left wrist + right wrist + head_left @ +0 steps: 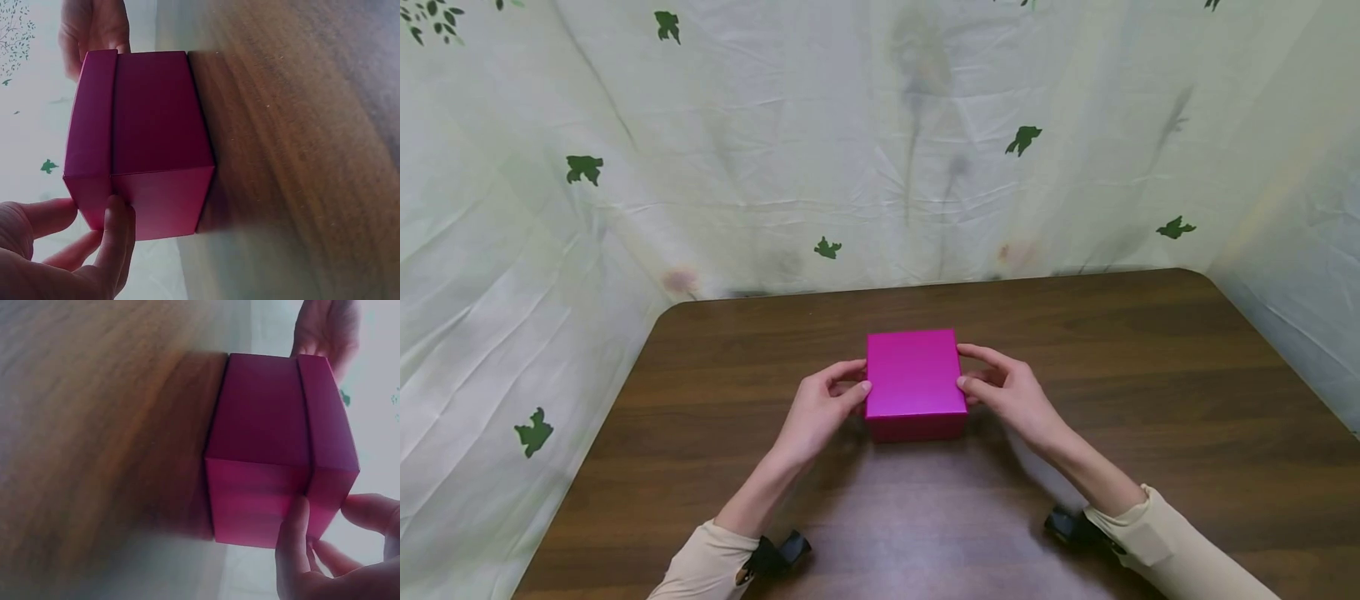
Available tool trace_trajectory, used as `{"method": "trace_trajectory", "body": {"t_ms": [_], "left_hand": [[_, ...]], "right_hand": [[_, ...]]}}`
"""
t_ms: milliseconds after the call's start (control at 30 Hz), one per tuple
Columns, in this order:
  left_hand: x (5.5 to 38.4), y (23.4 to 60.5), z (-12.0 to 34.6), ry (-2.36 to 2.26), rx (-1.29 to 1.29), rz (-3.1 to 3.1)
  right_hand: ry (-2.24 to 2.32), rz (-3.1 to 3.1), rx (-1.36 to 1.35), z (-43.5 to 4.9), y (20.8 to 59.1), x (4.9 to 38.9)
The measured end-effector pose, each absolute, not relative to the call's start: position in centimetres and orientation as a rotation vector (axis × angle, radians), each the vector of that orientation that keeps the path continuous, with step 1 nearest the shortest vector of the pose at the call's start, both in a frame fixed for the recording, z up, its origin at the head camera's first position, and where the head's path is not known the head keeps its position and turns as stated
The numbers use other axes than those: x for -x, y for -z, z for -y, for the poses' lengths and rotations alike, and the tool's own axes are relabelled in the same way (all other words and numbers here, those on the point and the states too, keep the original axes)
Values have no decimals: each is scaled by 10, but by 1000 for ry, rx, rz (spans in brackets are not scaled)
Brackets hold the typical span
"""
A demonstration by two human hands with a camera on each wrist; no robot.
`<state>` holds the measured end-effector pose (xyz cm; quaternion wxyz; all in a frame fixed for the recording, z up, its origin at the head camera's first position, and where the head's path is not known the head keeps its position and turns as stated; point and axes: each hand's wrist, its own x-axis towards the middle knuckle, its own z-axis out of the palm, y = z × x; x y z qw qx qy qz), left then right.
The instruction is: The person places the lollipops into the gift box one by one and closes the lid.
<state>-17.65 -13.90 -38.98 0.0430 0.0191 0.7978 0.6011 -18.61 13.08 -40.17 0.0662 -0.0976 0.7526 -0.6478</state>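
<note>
A magenta box [917, 429] stands on the wooden table, its smooth square lid [916, 372] facing up. My left hand [822, 408] holds the lid's left side, thumb at the top edge and fingertips on the side. On the opposite side my right hand [1013, 396] grips the lid, its thumb also at the upper edge. A dark seam runs between lid and base [159, 112] in the left wrist view, with a fingertip right at it. The right wrist view shows a fingertip at the seam beside the base [259, 409]. The box's inside is hidden under the lid.
The brown wood-grain table [737, 350] has rounded far corners. Pale cloth [850, 150] with green leaf shapes hangs behind it and along both sides. Dark wrist cameras sit below both of my hands, near cream sleeves [1180, 542].
</note>
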Motion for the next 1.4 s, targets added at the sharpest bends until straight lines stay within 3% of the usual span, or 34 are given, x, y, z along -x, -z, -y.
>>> {"method": "trace_trajectory", "body": {"t_ms": [933,1400], "left_hand": [[177,410,139,-1993,52,-2279],[176,408,146,-1932,-58,-2368]], "right_hand": [[1901,-2269,323,-131,418,189],[1692,-2467,422,-140,410,181]]}}
